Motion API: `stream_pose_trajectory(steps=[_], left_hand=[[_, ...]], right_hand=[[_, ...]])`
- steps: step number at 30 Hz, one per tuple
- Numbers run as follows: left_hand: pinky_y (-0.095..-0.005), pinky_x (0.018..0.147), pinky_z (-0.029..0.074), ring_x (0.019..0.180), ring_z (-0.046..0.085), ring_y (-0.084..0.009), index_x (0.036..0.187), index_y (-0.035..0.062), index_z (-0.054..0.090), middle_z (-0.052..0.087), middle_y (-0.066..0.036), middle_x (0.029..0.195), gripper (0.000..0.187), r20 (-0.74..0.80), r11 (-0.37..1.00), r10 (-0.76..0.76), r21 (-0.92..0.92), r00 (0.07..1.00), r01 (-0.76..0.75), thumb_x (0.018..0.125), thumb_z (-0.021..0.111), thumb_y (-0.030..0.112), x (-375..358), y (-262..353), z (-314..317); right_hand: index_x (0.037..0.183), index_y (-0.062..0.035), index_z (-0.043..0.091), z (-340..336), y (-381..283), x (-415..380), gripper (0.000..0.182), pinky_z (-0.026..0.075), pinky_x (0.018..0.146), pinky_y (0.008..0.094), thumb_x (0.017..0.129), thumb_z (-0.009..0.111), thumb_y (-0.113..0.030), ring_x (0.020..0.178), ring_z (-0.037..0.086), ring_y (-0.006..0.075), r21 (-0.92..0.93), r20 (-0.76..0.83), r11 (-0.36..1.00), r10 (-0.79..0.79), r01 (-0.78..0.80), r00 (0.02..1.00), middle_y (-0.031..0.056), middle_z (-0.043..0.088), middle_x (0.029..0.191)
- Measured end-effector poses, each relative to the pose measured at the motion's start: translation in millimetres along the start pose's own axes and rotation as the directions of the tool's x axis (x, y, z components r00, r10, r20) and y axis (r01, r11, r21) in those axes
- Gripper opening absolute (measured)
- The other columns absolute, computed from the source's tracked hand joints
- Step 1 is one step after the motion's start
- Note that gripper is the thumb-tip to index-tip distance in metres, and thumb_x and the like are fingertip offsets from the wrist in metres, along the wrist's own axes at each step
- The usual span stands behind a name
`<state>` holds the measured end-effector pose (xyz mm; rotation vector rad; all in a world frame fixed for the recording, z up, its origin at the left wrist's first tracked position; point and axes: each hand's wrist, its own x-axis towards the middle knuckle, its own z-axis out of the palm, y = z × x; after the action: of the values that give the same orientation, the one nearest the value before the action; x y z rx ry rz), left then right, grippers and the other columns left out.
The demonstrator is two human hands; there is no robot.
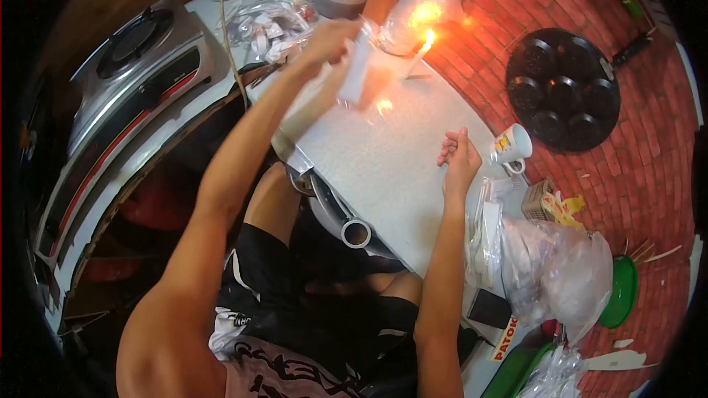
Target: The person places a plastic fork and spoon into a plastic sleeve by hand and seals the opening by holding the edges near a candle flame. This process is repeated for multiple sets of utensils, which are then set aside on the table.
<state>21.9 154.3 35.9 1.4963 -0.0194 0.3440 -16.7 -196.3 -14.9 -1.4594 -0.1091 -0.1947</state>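
My left hand [330, 43] reaches over the far end of the white table [354, 155], its fingers closed on a small clear plastic bag [356, 74]. Motion blurs both the hand and the bag. To the right of the bag a lit candle [419, 61] stands tilted, its flame glaring and mirrored in the tabletop. My right hand [460, 156] hovers or rests at the table's right side, fingers loosely curled and thumb apart, with nothing visible in it. Just right of it is a white mug [512, 144] with a yellow print.
Beyond the candle stands a puffed clear bag [424, 7]. Several small packets lie in a heap [273, 26]. A gas stove [133, 103] is at left. A black round-hollowed pan [563, 88] hangs on the brick wall. Plastic bags [557, 269] crowd the right edge.
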Motion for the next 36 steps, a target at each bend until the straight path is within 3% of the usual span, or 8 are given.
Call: stream_pose_trajectory(steps=[6, 9, 16, 19, 20, 28, 30, 36], left_hand=[[-0.0276, 0.055, 0.046, 0.07, 0.06, -0.0152, 0.115, 0.0023, 0.063, 0.064, -0.012, 0.101, 0.027, -0.664, 0.936, -0.045, -0.289, 0.747, -0.2, 0.095, 0.06, 0.02, 6.9, 39.4, -72.3], [-0.0271, 0.055, 0.046, 0.067, 0.059, -0.0127, 0.11, 0.0021, 0.067, 0.064, -0.009, 0.089, 0.024, -0.609, 0.974, 0.092, -0.111, 0.788, -0.2, 0.094, 0.062, 0.02, -13.7, 19.5, -59.3], [-0.0235, 0.051, 0.044, 0.063, 0.058, -0.0085, 0.097, -0.0042, 0.073, 0.067, -0.006, 0.077, 0.025, 0.126, 0.993, 0.114, -0.016, 0.985, -0.113, 0.087, 0.052, 0.004, -92.4, 18.2, 139.7], [-0.0249, 0.056, 0.049, 0.064, 0.062, -0.0113, 0.087, -0.0091, 0.072, 0.076, -0.008, 0.1, 0.028, 0.337, 0.915, 0.4, -0.096, 0.853, -0.391, 0.075, 0.047, -0.007, -119.2, 28.5, 220.1], [-0.0253, 0.057, 0.05, 0.065, 0.063, -0.012, 0.084, -0.0095, 0.072, 0.077, -0.007, 0.107, 0.029, 0.41, 0.908, 0.418, -0.176, 0.811, -0.38, 0.072, 0.046, -0.009, -127.8, 29.9, 240.5], [-0.04, 0.081, 0.054, 0.081, 0.069, -0.0284, 0.099, 0.0041, 0.076, 0.075, -0.011, 0.11, 0.023, 0.874, 0.847, 0.213, 0.058, 0.437, -0.529, 0.079, 0.065, 0.005, -154.1, 14.0, 311.6], [-0.0432, 0.099, 0.049, 0.103, 0.065, -0.0317, 0.113, 0.0086, 0.072, 0.071, -0.012, 0.114, 0.031, 0.845, 0.51, 0.491, -0.081, 0.213, -0.856, 0.082, 0.071, 0.009, -153.0, 0.7, 312.7], [-0.0416, 0.099, 0.047, 0.109, 0.062, -0.0289, 0.115, 0.0133, 0.069, 0.07, -0.007, 0.114, 0.034, 0.892, 0.571, 0.404, -0.072, 0.203, -0.818, 0.082, 0.075, 0.013, -127.7, -3.7, 296.3]], right_hand=[[0.09, 0.0056, 0.069, 2.9, -1.7, -0.9, 0.048, 0.041, 0.047, 0.0231, 0.105, 0.056, -0.038, 0.051, 0.049, 0.0089, -0.081, -0.039, 0.997, -0.023, 0.019, 0.999, 0.0039, 0.058, 0.07], [0.086, 0.0034, 0.071, 4.3, -1.8, -1.6, 0.051, 0.04, 0.047, 0.0238, 0.105, 0.055, -0.041, 0.051, 0.05, 0.0091, -0.128, -0.044, 0.991, -0.044, 0.038, 0.998, 0.0026, 0.058, 0.068], [0.075, -0.0061, 0.074, -0.7, 4.7, -3.4, 0.058, 0.048, 0.055, 0.0294, 0.104, 0.049, -0.05, 0.054, 0.06, 0.0121, -0.222, -0.09, 0.974, -0.068, 0.046, 0.994, 0.0034, 0.067, 0.063], [0.092, -0.0052, 0.073, -0.7, -38.2, -20.5, 0.039, 0.054, 0.069, 0.032, 0.096, 0.053, -0.039, 0.069, 0.069, 0.0194, -0.507, -0.097, 0.856, 0.061, -0.102, 0.993, 0.0077, 0.07, 0.071], [0.091, -0.0052, 0.075, -2.4, 9.6, -4.1, 0.034, 0.055, 0.069, 0.034, 0.096, 0.053, -0.03, 0.07, 0.067, 0.022, -0.352, -0.045, 0.77, -0.582, 0.533, 0.812, 0.0103, 0.073, 0.084], [0.086, -0.0087, 0.08, -1.5, 20.6, 3.2, 0.021, 0.055, 0.064, 0.0362, 0.084, 0.059, -0.007, 0.06, 0.065, 0.0194, -0.541, -0.173, 0.837, -0.207, 0.082, 0.963, 0.0144, 0.072, 0.072], [0.081, -0.0092, 0.08, 4.7, 25.7, 9.3, 0.02, 0.055, 0.063, 0.0373, 0.083, 0.06, -0.007, 0.058, 0.065, 0.0224, -0.545, -0.242, 0.835, -0.242, 0.075, 0.94, 0.0142, 0.07, 0.067], [0.086, -0.0083, 0.076, 1.5, 37.9, 3.0, 0.013, 0.054, 0.074, 0.0366, 0.087, 0.065, -0.014, 0.077, 0.07, 0.0283, -0.801, -0.153, 0.588, -0.38, 0.111, 0.912, 0.0163, 0.073, 0.082]])
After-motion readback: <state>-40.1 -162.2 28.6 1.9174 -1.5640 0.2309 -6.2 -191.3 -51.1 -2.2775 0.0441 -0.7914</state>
